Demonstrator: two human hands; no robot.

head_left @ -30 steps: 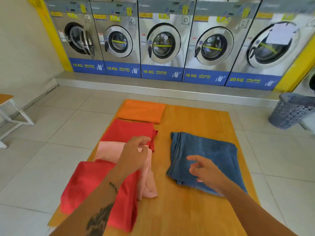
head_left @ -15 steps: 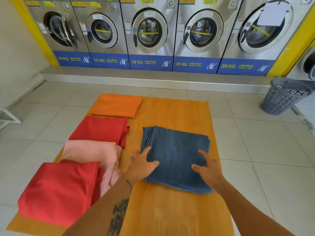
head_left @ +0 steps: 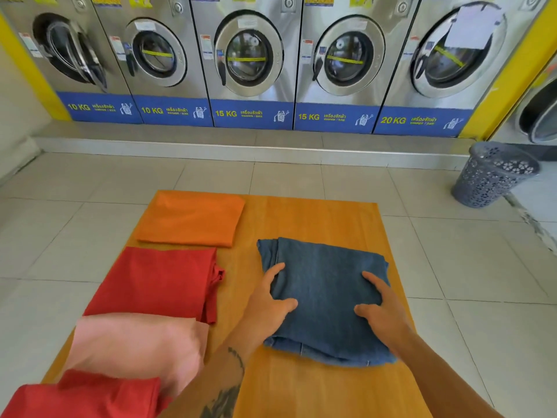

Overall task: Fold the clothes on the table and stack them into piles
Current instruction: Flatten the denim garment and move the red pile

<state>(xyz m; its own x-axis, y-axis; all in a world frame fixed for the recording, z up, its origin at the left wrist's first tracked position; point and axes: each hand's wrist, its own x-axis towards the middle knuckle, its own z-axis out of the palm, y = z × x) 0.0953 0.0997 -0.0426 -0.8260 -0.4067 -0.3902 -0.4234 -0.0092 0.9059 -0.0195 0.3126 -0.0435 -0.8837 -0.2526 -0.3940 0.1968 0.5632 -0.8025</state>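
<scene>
A folded blue denim garment [head_left: 322, 285] lies on the right half of the wooden table [head_left: 310, 218]. My left hand [head_left: 268, 303] grips its left edge, thumb on top. My right hand [head_left: 381, 312] rests on its right side, fingers spread over the cloth. Along the table's left side lie a folded orange cloth [head_left: 193, 218], a folded dark red cloth [head_left: 159, 282], a pink cloth [head_left: 138, 345] and a bright red cloth [head_left: 84, 399] at the near corner.
A row of steel washing machines [head_left: 247, 55] lines the far wall on a raised step. A grey perforated laundry basket [head_left: 491, 176] stands on the tiled floor at the right. Tiled floor surrounds the table.
My left hand left the pink cloth and moved right onto the denim's left edge. My right hand settled on its right side. The view shifted closer over the denim.
</scene>
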